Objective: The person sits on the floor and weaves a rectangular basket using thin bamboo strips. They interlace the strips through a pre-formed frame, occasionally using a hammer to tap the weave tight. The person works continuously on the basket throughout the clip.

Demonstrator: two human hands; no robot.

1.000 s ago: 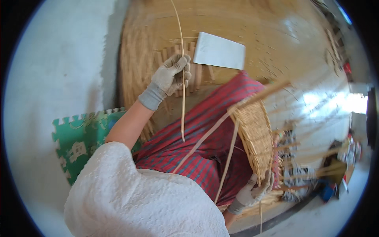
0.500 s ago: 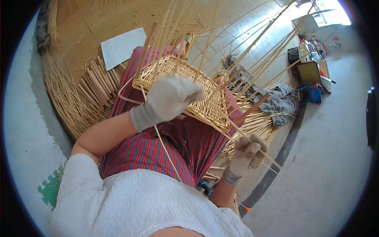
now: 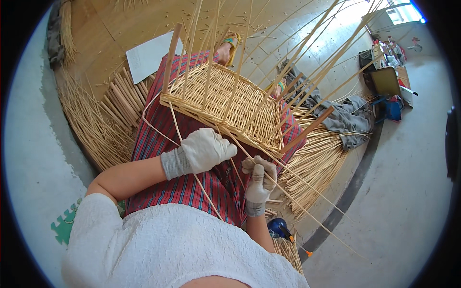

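A half-woven wicker basket (image 3: 222, 103) rests across my lap on red striped cloth (image 3: 189, 192), with long pale canes (image 3: 247, 24) rising from it and thicker wooden posts (image 3: 170, 57) at its corners. My gloved left hand (image 3: 211, 152) is closed just below the basket's near edge, on a thin cane strand. My gloved right hand (image 3: 259, 175) sits to the right and a little lower, its fingers closed on another long strand (image 3: 302, 206) that runs from the basket down toward the lower right. More loose strands hang from the basket's left corner.
Bundles of cane (image 3: 91, 129) and short sticks (image 3: 122, 101) lie left, a white board (image 3: 149, 55) behind them. Right are more cane (image 3: 312, 173), grey cloth (image 3: 355, 125) and stacked items (image 3: 389, 81). A blue tool (image 3: 277, 228) lies low beside me, a green foam mat (image 3: 65, 225) lower left.
The view has swung round to centre the basket. My left hand has moved down from a raised position to below the basket. My right hand has moved inward and up toward it.
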